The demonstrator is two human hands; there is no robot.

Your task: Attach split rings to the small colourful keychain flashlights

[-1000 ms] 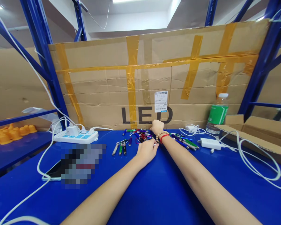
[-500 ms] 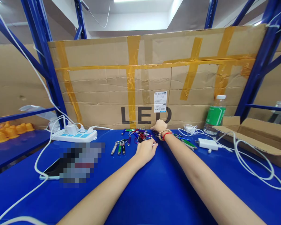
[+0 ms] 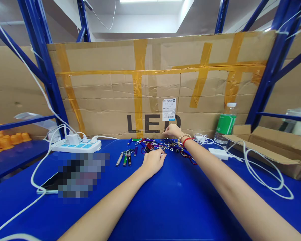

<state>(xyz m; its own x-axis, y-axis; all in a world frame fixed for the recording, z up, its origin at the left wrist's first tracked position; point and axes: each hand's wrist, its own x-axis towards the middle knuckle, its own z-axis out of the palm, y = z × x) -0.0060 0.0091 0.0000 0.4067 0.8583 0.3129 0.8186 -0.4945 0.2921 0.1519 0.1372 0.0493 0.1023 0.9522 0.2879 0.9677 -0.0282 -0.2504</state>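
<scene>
A pile of small coloured keychain flashlights lies at the back of the blue table, against the cardboard wall. Three more flashlights lie side by side to its left. My left hand rests on the table at the pile's near edge, fingers curled, with a small silver tip poking out of them. My right hand, with a bead bracelet and a red string on the wrist, reaches over the pile's far side. Its fingers are bent down and pinched together; what they hold is hidden.
A white power strip with plugs and a phone lie at left, with white cables trailing. A white charger, a green-labelled bottle and an open cardboard box are at right. Orange parts sit on the left shelf.
My right hand has shifted a little to the right along the back of the pile. My left hand has stayed at the pile's near edge. The view has drifted slightly.
</scene>
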